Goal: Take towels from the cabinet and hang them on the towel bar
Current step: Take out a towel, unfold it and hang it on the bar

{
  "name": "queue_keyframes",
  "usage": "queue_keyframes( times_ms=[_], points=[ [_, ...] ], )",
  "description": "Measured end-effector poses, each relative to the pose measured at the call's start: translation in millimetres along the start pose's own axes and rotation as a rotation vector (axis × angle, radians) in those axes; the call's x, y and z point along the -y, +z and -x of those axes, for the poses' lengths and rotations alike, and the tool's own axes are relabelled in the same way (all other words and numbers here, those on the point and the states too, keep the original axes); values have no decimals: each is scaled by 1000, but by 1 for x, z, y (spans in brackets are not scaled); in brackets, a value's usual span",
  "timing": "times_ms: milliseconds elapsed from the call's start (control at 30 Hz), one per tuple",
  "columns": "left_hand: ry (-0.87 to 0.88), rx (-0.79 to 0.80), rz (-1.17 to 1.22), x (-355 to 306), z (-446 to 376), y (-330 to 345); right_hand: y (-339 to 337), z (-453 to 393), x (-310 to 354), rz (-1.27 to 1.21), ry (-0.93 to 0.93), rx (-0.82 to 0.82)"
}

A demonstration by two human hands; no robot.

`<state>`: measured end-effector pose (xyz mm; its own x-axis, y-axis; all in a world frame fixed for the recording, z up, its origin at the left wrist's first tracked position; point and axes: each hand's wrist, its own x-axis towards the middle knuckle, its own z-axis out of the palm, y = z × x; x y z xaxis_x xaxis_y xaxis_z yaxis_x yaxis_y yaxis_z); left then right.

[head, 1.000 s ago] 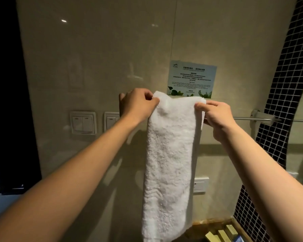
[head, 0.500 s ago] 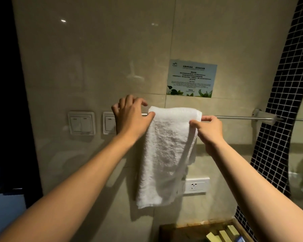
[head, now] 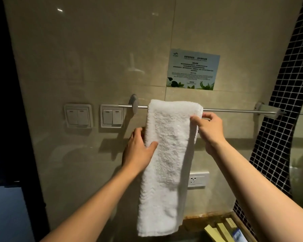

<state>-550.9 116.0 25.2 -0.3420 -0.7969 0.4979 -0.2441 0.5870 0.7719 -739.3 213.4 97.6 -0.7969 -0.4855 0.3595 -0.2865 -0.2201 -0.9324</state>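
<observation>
Towel (head: 166, 154) draped over bar (head: 234, 111)
Switches (head: 96, 116) left, socket (head: 198, 179) behind; left hand (head: 140, 151) grips towel's left edge, right hand (head: 208, 130) pinches its right edge.

a pale blue rectangular printed notice with green leaf artwork along its bottom edge (head: 192, 69) is stuck on the beige wall tile above the bar. it carries a small logo at its top left corner, a heading line and several lines of small dark print, all too small and blurred to read.
</observation>
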Motion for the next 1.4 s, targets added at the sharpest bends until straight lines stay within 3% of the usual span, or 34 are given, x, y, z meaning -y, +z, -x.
queue_keyframes(
  times_ms=[167, 367, 667, 833, 1000, 1400],
  points=[
    [-46, 35, 306, 3, 0, 3, -7, 22, -22, -15, 26, 74],
    [-23, 67, 467, -3, 0, -1, -14, 56, -72, -19, 166, 179],
    [60, 36, 549, -55, -26, -25, -18, 24, -8, -150, -16, 15],
    [-1, 21, 628, -74, -38, -25, -16, 9, 11, -147, -20, -38],
    [-85, 22, 625, -53, -31, -16, -10, 18, -5, -167, 15, -24],
    [-62, 75, 515, 14, -2, 2, -9, 39, -38, -156, 87, 56]
  ],
)
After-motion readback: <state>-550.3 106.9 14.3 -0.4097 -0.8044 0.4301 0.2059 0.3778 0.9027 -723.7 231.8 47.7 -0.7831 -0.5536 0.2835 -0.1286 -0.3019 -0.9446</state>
